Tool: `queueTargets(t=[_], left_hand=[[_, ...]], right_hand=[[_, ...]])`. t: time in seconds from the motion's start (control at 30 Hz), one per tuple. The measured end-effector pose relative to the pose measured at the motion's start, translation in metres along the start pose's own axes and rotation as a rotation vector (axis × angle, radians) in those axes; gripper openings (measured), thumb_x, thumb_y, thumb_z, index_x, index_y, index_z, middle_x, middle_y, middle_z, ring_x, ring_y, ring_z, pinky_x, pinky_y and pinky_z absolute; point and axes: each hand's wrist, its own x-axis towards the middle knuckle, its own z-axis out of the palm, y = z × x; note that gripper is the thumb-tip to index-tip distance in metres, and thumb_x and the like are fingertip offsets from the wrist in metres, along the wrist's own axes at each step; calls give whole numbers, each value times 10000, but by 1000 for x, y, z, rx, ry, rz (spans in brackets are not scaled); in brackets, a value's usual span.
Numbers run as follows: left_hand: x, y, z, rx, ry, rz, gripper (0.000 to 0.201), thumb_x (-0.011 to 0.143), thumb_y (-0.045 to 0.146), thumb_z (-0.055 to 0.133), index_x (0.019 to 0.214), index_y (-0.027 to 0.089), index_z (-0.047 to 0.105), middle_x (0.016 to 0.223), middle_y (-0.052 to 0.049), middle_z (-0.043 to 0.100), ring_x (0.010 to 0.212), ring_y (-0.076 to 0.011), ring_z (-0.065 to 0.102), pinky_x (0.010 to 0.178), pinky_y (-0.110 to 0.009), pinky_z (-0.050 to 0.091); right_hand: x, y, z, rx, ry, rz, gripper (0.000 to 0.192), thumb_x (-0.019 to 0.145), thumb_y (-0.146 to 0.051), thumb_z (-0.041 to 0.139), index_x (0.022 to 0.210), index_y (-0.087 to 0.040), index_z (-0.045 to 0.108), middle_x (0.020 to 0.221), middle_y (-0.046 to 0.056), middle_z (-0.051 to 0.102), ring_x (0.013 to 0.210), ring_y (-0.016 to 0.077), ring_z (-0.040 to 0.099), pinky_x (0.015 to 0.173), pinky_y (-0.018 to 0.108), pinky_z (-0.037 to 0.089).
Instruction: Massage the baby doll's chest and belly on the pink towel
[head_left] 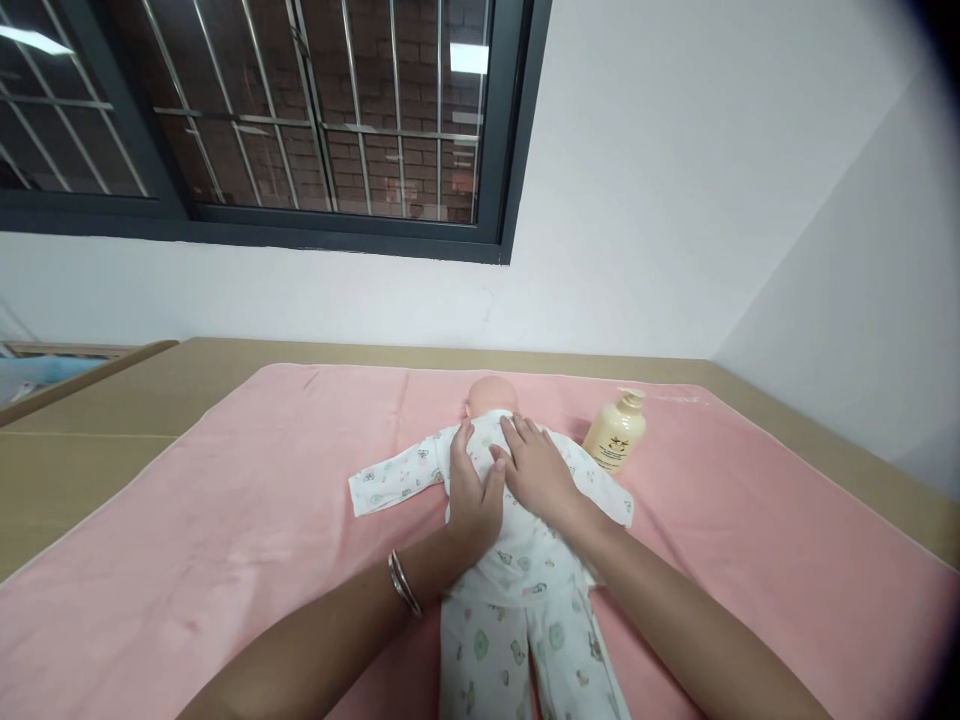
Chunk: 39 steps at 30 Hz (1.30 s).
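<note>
A baby doll [493,393] lies on a pink sheet, its bald head pointing away from me. It wears a white printed top [401,478] with the sleeves spread out, and matching trousers [491,650]. My left hand [474,490] rests on edge along the left side of the doll's upper body, fingers stretched out and thumb apart. Across the upper chest or back of the top lies my right hand [536,465], flat with its fingers extended. Which way the doll's face points is hard to see. Neither hand grasps anything.
A cream pump bottle [617,430] stands tilted-looking beside the doll's right-hand sleeve. The pink sheet [225,520] covers a tan surface [105,450] that meets a white wall. Above is a dark-framed window [337,235] with metal bars.
</note>
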Motion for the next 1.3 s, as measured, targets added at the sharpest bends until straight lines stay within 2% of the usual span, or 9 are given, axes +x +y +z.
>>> queueTargets(t=[0.1,0.23,0.4,0.53,0.63,0.77,0.93,1.1,1.3], left_hand=[[-1,3,-4,49,-20,145,641,910,271,466,1474,212,166,1532,-157,254,1423,-300,236,1154,-554,213],[-4,4,-7,81,-64,306,652,911,240,445,1484,211,135,1543,-159,244,1425,-305,236,1149,-574,211],[-5,-2,-4,64,-47,285,648,914,292,473,1477,209,163,1528,-164,279,1422,-305,247,1150,-572,210],[-5,-2,-5,41,-46,244,627,924,296,456,1474,209,167,1520,-160,289,1419,-294,256,1155,-553,216],[-5,1,-7,46,-49,250,598,936,294,414,1474,201,171,1533,-158,262,1424,-294,242,1160,-553,201],[-6,0,-7,90,-45,344,592,940,288,379,1478,193,151,1545,-164,235,1429,-308,219,1156,-595,159],[-6,-1,-7,93,-60,327,609,943,306,383,1485,194,129,1536,-171,238,1427,-307,215,1153,-583,182],[-5,0,-7,76,-43,298,597,945,288,380,1481,193,135,1528,-165,246,1422,-296,227,1162,-563,179],[-3,-3,-6,59,-57,292,583,954,317,376,1479,182,160,1532,-164,247,1423,-300,225,1153,-564,197]], right_hand=[[-15,-16,-1,-68,2,-191,620,887,-327,496,1457,-145,332,1529,161,286,1431,342,156,1135,554,144],[-7,-17,-14,18,-71,-567,486,878,-243,524,1350,-349,480,1413,7,498,1415,243,243,1162,521,70],[21,10,-14,119,-49,-284,441,983,-412,339,1384,-272,458,1510,66,358,1417,245,249,1136,517,183],[4,0,-1,-23,26,-21,584,977,-418,315,1440,-62,342,1493,221,330,1409,304,259,1127,506,214],[-14,-17,1,-92,6,-199,568,915,-286,443,1429,-57,364,1504,207,317,1427,316,194,1152,487,171],[-2,-11,-8,39,-71,-565,496,895,-269,497,1388,-288,448,1491,34,396,1426,235,224,1170,485,116],[27,19,-9,154,-33,-256,493,998,-411,266,1423,-204,406,1515,91,338,1419,232,248,1147,490,195],[-3,0,7,-63,83,2,594,981,-363,284,1426,28,326,1468,266,342,1401,331,264,1130,513,218],[-11,-7,-1,-44,4,-471,591,874,-249,500,1446,-177,371,1523,101,323,1436,294,168,1162,496,161]])
